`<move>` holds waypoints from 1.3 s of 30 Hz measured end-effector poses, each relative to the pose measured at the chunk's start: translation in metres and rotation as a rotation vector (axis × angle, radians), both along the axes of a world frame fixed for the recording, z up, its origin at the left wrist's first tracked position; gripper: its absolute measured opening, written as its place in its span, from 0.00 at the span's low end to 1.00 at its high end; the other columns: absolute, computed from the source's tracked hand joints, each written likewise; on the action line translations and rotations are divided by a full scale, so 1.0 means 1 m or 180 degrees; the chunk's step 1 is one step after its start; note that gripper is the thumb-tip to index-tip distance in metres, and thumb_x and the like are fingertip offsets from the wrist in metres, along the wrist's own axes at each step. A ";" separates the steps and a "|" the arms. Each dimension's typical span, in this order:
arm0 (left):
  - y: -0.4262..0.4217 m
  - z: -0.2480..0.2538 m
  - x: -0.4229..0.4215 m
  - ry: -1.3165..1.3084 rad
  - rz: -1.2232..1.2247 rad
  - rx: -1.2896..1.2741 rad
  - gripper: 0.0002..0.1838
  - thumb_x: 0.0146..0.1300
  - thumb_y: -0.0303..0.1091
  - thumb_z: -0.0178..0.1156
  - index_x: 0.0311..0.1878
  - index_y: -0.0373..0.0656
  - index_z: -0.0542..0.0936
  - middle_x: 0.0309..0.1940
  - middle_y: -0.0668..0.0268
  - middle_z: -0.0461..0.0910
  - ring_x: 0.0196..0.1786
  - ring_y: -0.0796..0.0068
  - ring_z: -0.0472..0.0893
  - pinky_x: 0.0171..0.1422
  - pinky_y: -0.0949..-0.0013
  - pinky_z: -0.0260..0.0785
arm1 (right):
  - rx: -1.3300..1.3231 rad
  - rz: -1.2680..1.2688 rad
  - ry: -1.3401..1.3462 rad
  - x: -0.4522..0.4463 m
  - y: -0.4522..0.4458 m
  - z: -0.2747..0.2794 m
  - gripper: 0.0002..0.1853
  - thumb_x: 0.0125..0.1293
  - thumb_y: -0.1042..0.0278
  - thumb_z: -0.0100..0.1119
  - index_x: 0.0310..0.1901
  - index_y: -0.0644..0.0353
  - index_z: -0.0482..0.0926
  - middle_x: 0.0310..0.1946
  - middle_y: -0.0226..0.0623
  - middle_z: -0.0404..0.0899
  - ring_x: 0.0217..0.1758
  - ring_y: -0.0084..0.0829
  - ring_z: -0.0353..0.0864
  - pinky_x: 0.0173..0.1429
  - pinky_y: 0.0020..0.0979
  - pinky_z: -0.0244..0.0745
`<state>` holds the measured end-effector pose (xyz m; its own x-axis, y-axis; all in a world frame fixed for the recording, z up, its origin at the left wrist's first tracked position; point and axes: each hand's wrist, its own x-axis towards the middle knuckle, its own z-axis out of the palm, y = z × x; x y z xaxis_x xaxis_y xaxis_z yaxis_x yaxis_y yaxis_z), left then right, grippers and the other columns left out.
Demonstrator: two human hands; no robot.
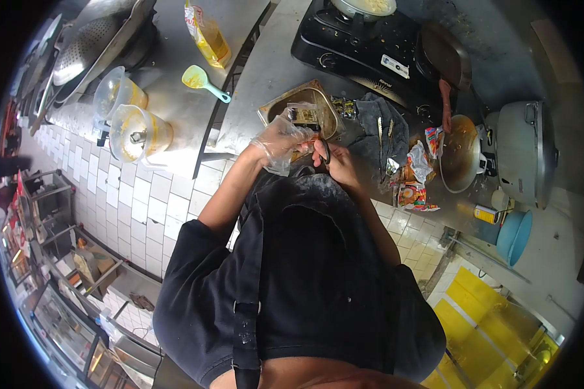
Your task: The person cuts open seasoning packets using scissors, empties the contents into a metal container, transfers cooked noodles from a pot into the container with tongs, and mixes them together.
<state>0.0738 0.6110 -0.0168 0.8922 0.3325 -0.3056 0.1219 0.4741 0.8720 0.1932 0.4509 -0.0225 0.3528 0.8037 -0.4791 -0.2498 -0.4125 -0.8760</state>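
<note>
My left hand [284, 139] has thin clear plastic over it, loose like a disposable glove. Its fingers are closed at the near edge of a rectangular metal pan [334, 123], and something orange-red shows at their tips, too small to name. Close beside it, my right hand [339, 163] is bare and closed around the black handle loop of what looks like scissors [326, 152]. The blades are hidden by my fingers. A clear packet with dark contents [302, 115] lies in the pan just beyond my left hand.
Right of the pan lie a dark cloth [373, 113], torn wrappers [415, 170] and a wide pan [457, 165] of brown liquid. A black gas stove [363, 55] stands behind. On the left counter are plastic jugs [139, 133], a pale green scoop [204, 81] and a yellow bag [209, 39].
</note>
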 end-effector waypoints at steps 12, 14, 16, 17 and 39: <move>0.002 0.000 0.009 -0.0104 -0.0409 -0.0012 0.12 0.65 0.29 0.64 0.48 0.33 0.80 0.32 0.65 0.82 0.32 0.82 0.78 0.35 0.78 0.71 | 0.0206 -0.0341 -0.0023 0.003 -0.003 -0.013 0.21 0.70 0.48 0.60 0.36 0.62 0.83 0.24 0.26 0.76 0.30 0.17 0.72 0.38 0.22 0.65; 0.002 -0.003 0.012 -0.0127 -0.0468 -0.0057 0.13 0.64 0.29 0.65 0.48 0.32 0.80 0.31 0.65 0.82 0.32 0.82 0.78 0.35 0.78 0.71 | 0.0296 -0.0478 -0.0030 0.003 -0.004 -0.014 0.21 0.69 0.49 0.60 0.35 0.62 0.83 0.24 0.26 0.76 0.30 0.18 0.72 0.38 0.22 0.65; 0.002 -0.004 0.014 -0.0148 -0.0515 -0.0101 0.13 0.64 0.30 0.65 0.48 0.32 0.80 0.31 0.66 0.82 0.32 0.82 0.78 0.35 0.78 0.71 | 0.0119 -0.0589 -0.0002 0.003 -0.003 -0.008 0.21 0.70 0.49 0.60 0.34 0.62 0.83 0.23 0.26 0.76 0.29 0.17 0.72 0.38 0.22 0.65; 0.003 -0.006 0.014 -0.0128 -0.0514 -0.0119 0.14 0.64 0.30 0.65 0.49 0.32 0.80 0.32 0.65 0.82 0.33 0.82 0.78 0.35 0.78 0.71 | 0.0119 -0.0601 -0.0003 0.004 -0.004 -0.009 0.21 0.70 0.49 0.60 0.34 0.62 0.83 0.23 0.26 0.76 0.29 0.17 0.72 0.38 0.22 0.65; 0.006 -0.033 0.094 -0.0590 -0.2065 -0.1137 0.36 0.61 0.33 0.69 0.68 0.35 0.62 0.44 0.56 0.81 0.41 0.70 0.81 0.42 0.70 0.75 | 0.0402 -0.1886 -0.0838 0.030 -0.039 -0.022 0.15 0.69 0.58 0.60 0.28 0.60 0.79 0.25 0.27 0.78 0.31 0.18 0.73 0.40 0.22 0.66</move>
<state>0.1681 0.6165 -0.0495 0.9222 -0.3668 -0.1223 0.3389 0.6146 0.7123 0.2229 0.4114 -0.0450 0.8452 0.4819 -0.2312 -0.1738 -0.1611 -0.9715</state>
